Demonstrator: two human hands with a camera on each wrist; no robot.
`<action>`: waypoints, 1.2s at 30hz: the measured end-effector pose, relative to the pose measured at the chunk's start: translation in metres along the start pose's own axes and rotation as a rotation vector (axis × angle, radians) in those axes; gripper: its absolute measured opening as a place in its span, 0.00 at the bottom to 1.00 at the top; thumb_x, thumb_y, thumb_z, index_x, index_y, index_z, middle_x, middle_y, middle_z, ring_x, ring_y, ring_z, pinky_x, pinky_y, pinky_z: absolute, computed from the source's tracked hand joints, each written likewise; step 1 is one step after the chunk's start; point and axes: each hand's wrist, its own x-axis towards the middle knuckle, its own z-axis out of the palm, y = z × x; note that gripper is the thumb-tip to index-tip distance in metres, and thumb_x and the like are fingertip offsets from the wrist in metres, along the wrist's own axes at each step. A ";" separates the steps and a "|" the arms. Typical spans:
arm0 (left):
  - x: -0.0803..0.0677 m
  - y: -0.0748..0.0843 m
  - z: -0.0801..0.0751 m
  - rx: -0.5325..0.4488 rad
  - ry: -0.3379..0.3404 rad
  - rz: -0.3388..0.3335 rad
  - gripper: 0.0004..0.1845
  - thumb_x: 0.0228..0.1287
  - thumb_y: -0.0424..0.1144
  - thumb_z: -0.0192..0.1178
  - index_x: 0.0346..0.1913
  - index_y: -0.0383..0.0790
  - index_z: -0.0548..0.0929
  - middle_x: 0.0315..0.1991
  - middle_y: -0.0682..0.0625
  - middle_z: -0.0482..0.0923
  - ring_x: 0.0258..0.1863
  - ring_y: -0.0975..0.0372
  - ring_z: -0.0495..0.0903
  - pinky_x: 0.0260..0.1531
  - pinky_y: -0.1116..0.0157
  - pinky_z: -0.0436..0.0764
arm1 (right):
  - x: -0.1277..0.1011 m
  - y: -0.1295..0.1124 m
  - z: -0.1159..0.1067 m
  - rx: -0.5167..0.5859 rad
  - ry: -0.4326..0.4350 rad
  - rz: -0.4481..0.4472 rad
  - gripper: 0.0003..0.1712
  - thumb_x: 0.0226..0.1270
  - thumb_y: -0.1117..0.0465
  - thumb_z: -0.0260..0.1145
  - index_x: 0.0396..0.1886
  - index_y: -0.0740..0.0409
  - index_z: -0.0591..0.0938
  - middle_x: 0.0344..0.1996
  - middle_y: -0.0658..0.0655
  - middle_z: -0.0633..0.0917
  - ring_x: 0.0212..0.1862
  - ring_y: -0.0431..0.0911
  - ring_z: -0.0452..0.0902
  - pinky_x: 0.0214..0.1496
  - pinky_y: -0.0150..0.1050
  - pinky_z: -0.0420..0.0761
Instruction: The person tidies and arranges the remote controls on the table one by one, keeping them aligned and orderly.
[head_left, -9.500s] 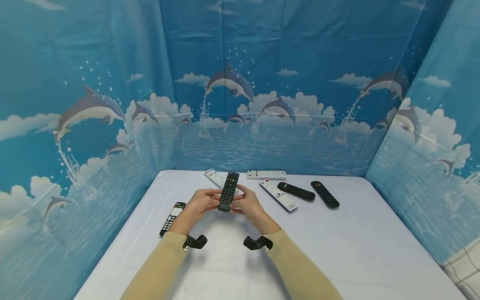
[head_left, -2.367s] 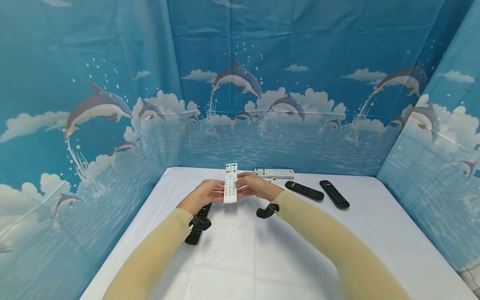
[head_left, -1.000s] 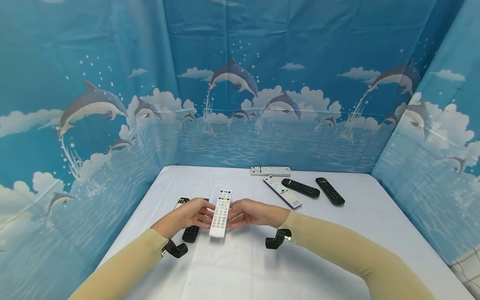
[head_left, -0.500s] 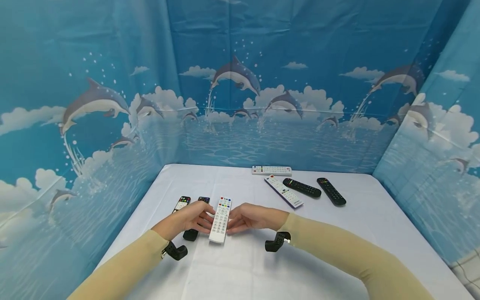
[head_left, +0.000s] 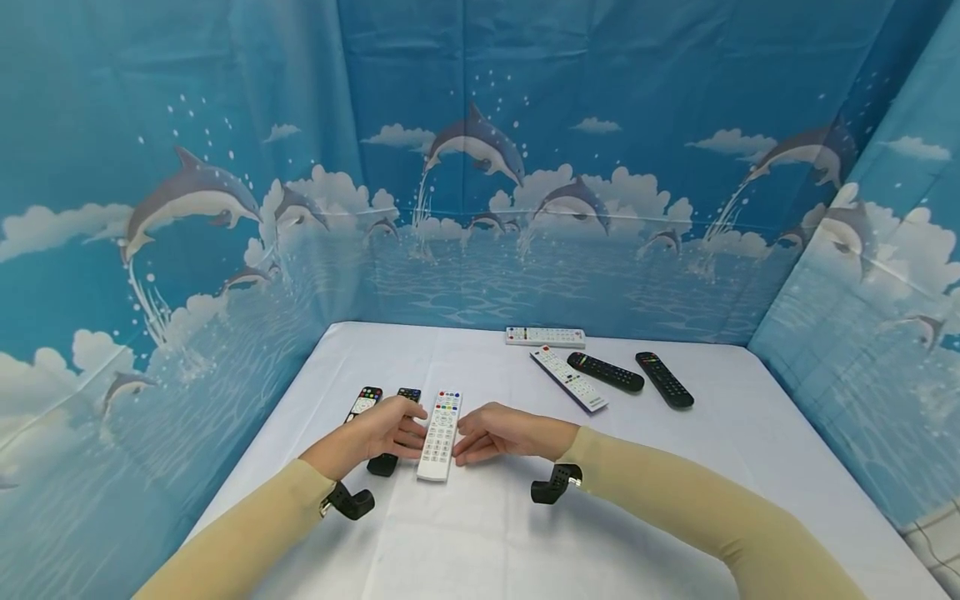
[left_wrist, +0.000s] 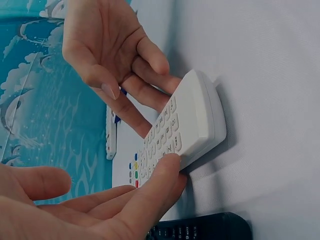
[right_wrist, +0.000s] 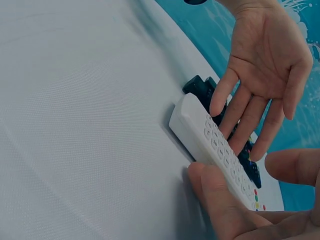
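A white remote control (head_left: 438,437) with small coloured buttons at its far end lies, keys up, on the white-covered table. My left hand (head_left: 382,429) is at its left side, fingers extended and thumb raised; in the left wrist view its fingertips (left_wrist: 167,165) touch the remote's edge. On the opposite side is my right hand (head_left: 506,429), its fingers (right_wrist: 200,180) against or very near the white casing (right_wrist: 200,130) with the thumb apart. Just left, a black remote (head_left: 384,465) and a black remote with pale keys (head_left: 363,403) are partly hidden by my left hand.
Toward the back right lie a white remote (head_left: 545,337), a slanted white remote (head_left: 567,379), a black remote (head_left: 606,372) and another black remote (head_left: 664,380). A blue dolphin-print curtain (head_left: 525,283) borders the table (head_left: 630,500) at the back and sides.
Earlier a black remote was held up, then laid at the left. The white remote came from the back, was lowered beside it, and the fingers have loosened from it.
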 end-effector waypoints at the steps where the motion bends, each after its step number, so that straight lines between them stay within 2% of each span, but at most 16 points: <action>1: -0.001 0.000 -0.001 -0.001 -0.001 0.003 0.30 0.71 0.40 0.51 0.69 0.22 0.66 0.55 0.28 0.77 0.50 0.43 0.82 0.47 0.47 0.84 | 0.000 0.000 0.000 0.004 -0.001 0.000 0.35 0.73 0.65 0.58 0.74 0.76 0.60 0.50 0.76 0.83 0.51 0.61 0.84 0.53 0.47 0.83; 14: -0.005 -0.002 -0.005 -0.003 -0.010 0.011 0.29 0.73 0.41 0.49 0.69 0.22 0.67 0.55 0.28 0.77 0.48 0.44 0.83 0.48 0.48 0.83 | -0.002 0.001 0.003 0.017 -0.037 -0.016 0.36 0.70 0.65 0.59 0.74 0.75 0.61 0.51 0.76 0.82 0.54 0.63 0.82 0.54 0.48 0.82; 24: -0.004 -0.007 -0.007 -0.018 -0.015 0.021 0.30 0.73 0.41 0.50 0.69 0.23 0.66 0.54 0.29 0.78 0.49 0.44 0.83 0.48 0.48 0.83 | -0.004 0.003 0.005 0.007 -0.025 -0.008 0.35 0.71 0.66 0.58 0.74 0.74 0.61 0.51 0.75 0.83 0.51 0.60 0.84 0.52 0.46 0.83; 30: -0.002 -0.006 -0.010 0.015 0.008 0.037 0.29 0.74 0.41 0.51 0.69 0.23 0.67 0.56 0.28 0.78 0.48 0.44 0.84 0.47 0.49 0.84 | -0.008 0.000 0.003 -0.013 -0.010 -0.011 0.35 0.70 0.66 0.58 0.73 0.74 0.62 0.51 0.74 0.83 0.52 0.61 0.84 0.53 0.47 0.83; 36: 0.001 0.006 -0.011 0.108 0.035 0.094 0.30 0.74 0.43 0.55 0.70 0.26 0.68 0.59 0.30 0.77 0.53 0.44 0.82 0.53 0.50 0.81 | -0.017 -0.011 -0.006 -0.063 0.045 -0.036 0.32 0.71 0.66 0.58 0.72 0.71 0.66 0.52 0.71 0.84 0.51 0.60 0.84 0.52 0.49 0.84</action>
